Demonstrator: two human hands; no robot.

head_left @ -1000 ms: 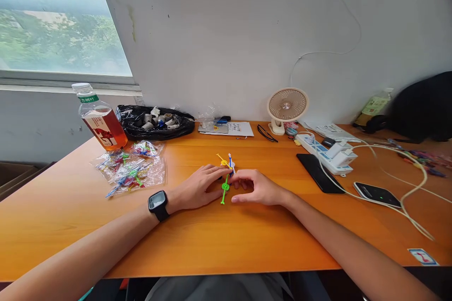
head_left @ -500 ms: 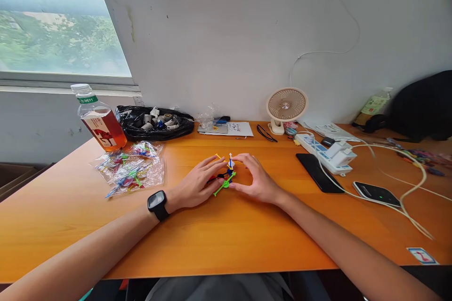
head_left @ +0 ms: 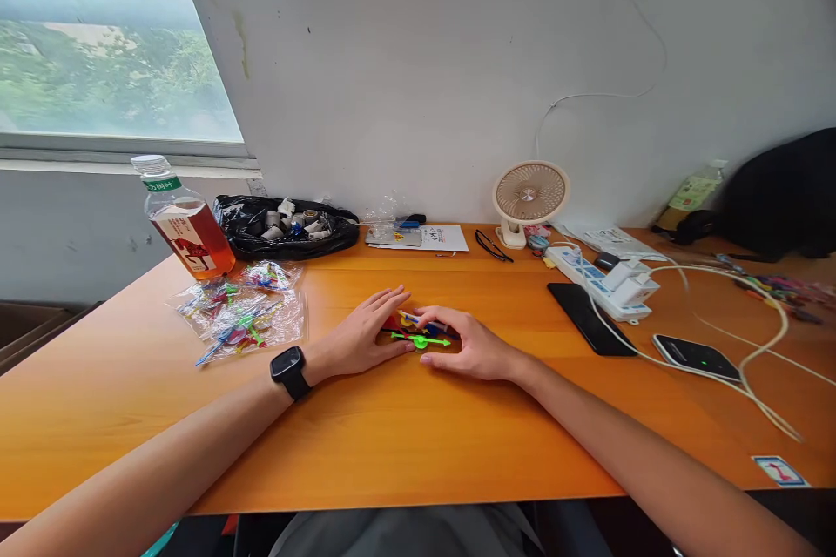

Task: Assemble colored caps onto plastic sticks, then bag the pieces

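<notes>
A green arrow-shaped plastic piece (head_left: 420, 342) with a round middle lies flat on the wooden table between my hands. Behind it sit red, blue and yellow plastic pieces, partly covered by my fingers. My left hand (head_left: 366, 338), a black watch on its wrist, rests on the table with fingers stretched out; its thumb tip is at the green piece's left end. My right hand (head_left: 471, 344) curves over the pieces' right side, thumb and fingers apart. Its fingertips are close to a blue-and-white piece (head_left: 413, 318); whether they touch it I cannot tell.
Clear bags (head_left: 241, 313) of similar coloured pieces lie left, by a drink bottle (head_left: 189, 231) and a black plastic bag (head_left: 228, 226). Rightward are a black phone (head_left: 588, 319), a power strip (head_left: 604, 287), looping cables and a charging pad (head_left: 696, 359). A small fan (head_left: 530, 193) stands behind.
The green piece has turned from slanting to lying level across the view. The upright white-and-blue piece has tipped down. My right fingers have come lower, over the pieces.
</notes>
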